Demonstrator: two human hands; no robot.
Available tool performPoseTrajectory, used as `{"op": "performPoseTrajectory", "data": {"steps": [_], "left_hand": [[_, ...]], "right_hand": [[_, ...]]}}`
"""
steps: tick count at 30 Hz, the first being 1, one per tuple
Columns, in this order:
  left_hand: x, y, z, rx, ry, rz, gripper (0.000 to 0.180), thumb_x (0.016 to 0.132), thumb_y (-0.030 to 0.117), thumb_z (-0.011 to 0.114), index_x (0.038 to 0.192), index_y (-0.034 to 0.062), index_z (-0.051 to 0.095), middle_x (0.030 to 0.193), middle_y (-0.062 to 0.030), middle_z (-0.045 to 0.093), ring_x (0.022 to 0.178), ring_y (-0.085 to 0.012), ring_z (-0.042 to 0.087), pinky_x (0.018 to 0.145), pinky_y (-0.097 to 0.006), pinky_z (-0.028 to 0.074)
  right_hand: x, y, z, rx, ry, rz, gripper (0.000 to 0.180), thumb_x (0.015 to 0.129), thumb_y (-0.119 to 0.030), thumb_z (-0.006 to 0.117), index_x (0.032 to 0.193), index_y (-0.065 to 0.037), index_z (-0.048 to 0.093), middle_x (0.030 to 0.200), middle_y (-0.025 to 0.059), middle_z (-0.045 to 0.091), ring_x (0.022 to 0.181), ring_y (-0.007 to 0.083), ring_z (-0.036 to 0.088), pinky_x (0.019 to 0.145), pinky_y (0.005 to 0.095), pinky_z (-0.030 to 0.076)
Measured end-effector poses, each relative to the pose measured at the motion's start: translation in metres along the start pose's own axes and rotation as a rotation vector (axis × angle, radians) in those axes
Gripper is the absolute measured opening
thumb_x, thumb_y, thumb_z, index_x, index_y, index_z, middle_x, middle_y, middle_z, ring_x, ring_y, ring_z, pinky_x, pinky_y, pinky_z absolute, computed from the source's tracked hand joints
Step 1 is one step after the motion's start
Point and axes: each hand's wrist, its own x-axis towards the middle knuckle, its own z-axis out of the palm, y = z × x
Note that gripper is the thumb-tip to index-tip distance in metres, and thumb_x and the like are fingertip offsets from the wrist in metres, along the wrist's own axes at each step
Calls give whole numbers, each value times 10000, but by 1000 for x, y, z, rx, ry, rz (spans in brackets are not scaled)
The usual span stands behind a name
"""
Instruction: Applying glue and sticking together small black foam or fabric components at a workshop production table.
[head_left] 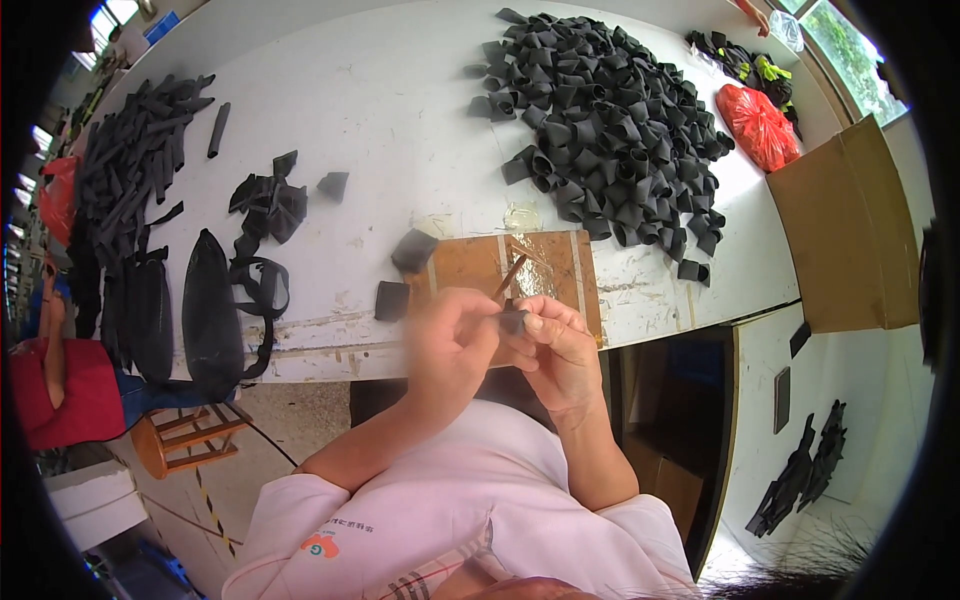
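In front of my chest, both hands meet over the near edge of a brown board (460,262) with shiny, glue-like smears. My right hand (562,350) pinches a small black strip piece (513,320) between thumb and fingers. My left hand (450,335), partly smeared by motion, has its fingertips closed on the same piece from the other side. A thin brown stick (511,275) slants up from the left fingertips over the board; whether that hand grips it is hidden. Two loose black pieces (414,250) lie just left of the board.
A big heap of folded black loops (620,130) covers the table's far right. Black strips (140,140) and black mesh pieces (213,310) lie left. At right are a red plastic bag (758,128) and a cardboard box (850,230). A seated person (70,390) is at far left by a wooden stool (185,440).
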Motion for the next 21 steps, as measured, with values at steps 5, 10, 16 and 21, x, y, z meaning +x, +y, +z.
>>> {"op": "performPoseTrajectory", "data": {"steps": [5,10,16,21], "left_hand": [[15,20,-7,-593,-69,-385,118,739,-74,521,835,-8,538,672,-53,551,553,-115,530,544,-190,427],[40,25,-21,-1522,-450,-585,251,757,-91,417,1000,-36,437,865,-119,521,424,-54,417,355,-168,290],[55,25,-18,-1768,-589,-665,398,767,-69,375,1165,-68,356,928,-183,507,330,-28,359,276,-175,243],[56,7,-25,-1640,-409,-726,422,767,-55,367,1188,-73,364,964,-212,526,347,-16,339,305,-164,258]], "right_hand": [[-1,-11,11,-346,-15,-47,217,871,-258,510,756,-74,508,612,-53,416,483,20,297,426,160,226],[4,-43,52,-555,-93,-171,237,874,-271,511,770,-58,523,628,-65,426,525,6,329,447,154,260],[19,-54,45,-598,-113,-119,244,876,-275,509,778,-53,535,660,-48,488,530,3,338,464,151,280],[36,-46,28,-561,-91,-62,246,880,-274,503,774,-54,531,633,-57,456,533,0,351,466,151,277]]}}
